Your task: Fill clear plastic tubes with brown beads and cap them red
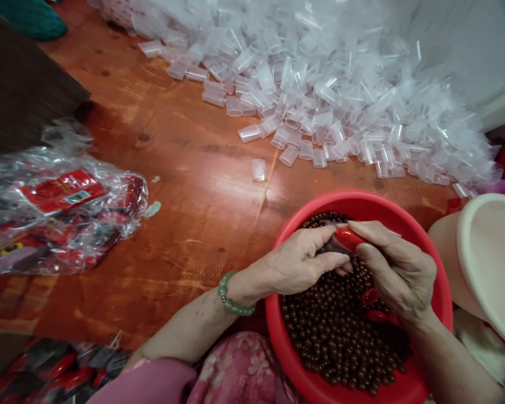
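My hands work over a red plastic basin (357, 207) filled with small round dark brown beads (336, 331). My left hand (298, 261), with a green bead bracelet (231, 297) on its wrist, pinches a small tube (330, 247) that looks clear and dark with beads. My right hand (398, 269) grips the tube's red cap (348, 239) from the other side. Loose red caps (369, 296) lie on the beads just below my right hand. The tube's lower part is partly hidden by my fingers.
A large heap of clear plastic tubes (320, 101) covers the far side of the orange wooden table (193, 185). A clear bag of red packets (59, 213) lies on the left. Black-and-red packets (54, 370) sit bottom left. A beige basin (490, 264) stands on the right.
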Demonstrator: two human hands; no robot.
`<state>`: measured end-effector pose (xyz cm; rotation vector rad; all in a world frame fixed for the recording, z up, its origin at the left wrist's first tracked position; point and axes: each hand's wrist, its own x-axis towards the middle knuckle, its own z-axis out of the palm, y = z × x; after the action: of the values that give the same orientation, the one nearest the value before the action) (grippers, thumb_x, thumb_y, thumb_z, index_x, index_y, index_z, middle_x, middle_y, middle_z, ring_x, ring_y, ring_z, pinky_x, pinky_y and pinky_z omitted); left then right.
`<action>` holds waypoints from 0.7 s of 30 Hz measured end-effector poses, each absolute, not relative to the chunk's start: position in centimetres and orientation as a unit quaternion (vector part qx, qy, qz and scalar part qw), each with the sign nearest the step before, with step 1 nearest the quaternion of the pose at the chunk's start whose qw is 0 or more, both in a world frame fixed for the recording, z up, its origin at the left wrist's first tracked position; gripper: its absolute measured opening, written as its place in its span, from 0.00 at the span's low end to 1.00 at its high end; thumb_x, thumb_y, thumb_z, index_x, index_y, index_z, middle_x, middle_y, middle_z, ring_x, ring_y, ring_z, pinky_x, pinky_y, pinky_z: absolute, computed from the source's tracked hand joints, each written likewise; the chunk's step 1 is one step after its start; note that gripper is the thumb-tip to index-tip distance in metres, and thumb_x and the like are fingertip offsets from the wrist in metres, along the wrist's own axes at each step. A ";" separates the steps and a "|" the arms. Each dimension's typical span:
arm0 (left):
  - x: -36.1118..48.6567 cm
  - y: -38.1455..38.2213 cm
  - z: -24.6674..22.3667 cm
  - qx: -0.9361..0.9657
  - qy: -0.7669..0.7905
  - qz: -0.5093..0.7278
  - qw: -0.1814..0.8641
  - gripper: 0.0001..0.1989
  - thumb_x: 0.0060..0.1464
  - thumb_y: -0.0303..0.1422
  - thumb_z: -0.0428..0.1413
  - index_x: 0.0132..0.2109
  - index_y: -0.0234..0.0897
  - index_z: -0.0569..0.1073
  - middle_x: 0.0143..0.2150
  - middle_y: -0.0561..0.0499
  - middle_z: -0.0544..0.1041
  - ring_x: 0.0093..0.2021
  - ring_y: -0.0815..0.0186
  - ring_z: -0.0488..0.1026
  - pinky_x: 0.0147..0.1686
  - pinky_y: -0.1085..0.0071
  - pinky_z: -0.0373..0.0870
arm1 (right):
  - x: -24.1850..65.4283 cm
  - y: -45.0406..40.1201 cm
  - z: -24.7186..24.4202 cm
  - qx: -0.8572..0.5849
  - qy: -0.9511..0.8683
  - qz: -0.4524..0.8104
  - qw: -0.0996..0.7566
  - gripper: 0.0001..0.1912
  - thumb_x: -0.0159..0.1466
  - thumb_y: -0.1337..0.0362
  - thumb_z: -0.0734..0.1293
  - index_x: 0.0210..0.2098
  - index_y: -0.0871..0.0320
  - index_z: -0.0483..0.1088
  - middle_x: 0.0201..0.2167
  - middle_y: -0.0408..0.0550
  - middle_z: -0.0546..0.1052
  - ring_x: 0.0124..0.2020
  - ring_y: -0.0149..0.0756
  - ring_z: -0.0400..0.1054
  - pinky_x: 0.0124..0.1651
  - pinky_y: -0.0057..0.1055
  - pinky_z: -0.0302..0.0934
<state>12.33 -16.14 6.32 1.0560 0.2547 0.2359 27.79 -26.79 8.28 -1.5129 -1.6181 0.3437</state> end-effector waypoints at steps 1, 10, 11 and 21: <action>12.3 -16.2 6.3 0.505 0.128 0.113 0.846 0.08 0.60 0.30 0.54 0.45 0.33 0.73 0.36 0.50 0.74 0.38 0.68 0.72 0.46 0.67 0.70 | 27.7 -26.7 8.3 -0.615 -0.630 0.140 0.453 0.20 0.67 0.71 0.66 0.56 0.48 0.74 0.46 0.48 0.82 0.45 0.41 0.78 0.50 0.42 0.75; 12.6 -16.3 6.5 0.480 0.137 0.111 0.859 0.05 0.58 0.27 0.55 0.42 0.33 0.73 0.36 0.51 0.74 0.37 0.69 0.71 0.46 0.69 0.70 | 26.2 -26.7 6.8 -0.637 -0.539 0.125 0.537 0.16 0.66 0.72 0.68 0.48 0.47 0.78 0.40 0.44 0.83 0.31 0.34 0.78 0.32 0.32 0.74; 12.6 -16.2 6.6 0.476 0.136 0.112 0.861 0.05 0.58 0.27 0.56 0.42 0.33 0.73 0.35 0.51 0.74 0.37 0.69 0.71 0.46 0.69 0.70 | 26.5 -26.8 6.8 -0.627 -0.560 0.120 0.528 0.16 0.66 0.71 0.68 0.50 0.47 0.77 0.42 0.45 0.82 0.33 0.36 0.78 0.34 0.33 0.75; 12.5 -15.9 6.1 0.370 0.110 0.100 0.917 0.20 0.50 0.47 0.66 0.35 0.32 0.75 0.32 0.49 0.77 0.34 0.68 0.74 0.42 0.71 0.73 | 27.2 -26.5 7.3 -0.630 -0.737 -0.092 0.228 0.40 0.60 0.52 0.73 0.65 0.61 0.56 0.49 0.63 0.76 0.49 0.55 0.73 0.49 0.54 0.70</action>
<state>12.52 -15.94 6.09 0.7617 0.2271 0.2049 27.16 -26.54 7.35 -1.7337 -2.0287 -0.2544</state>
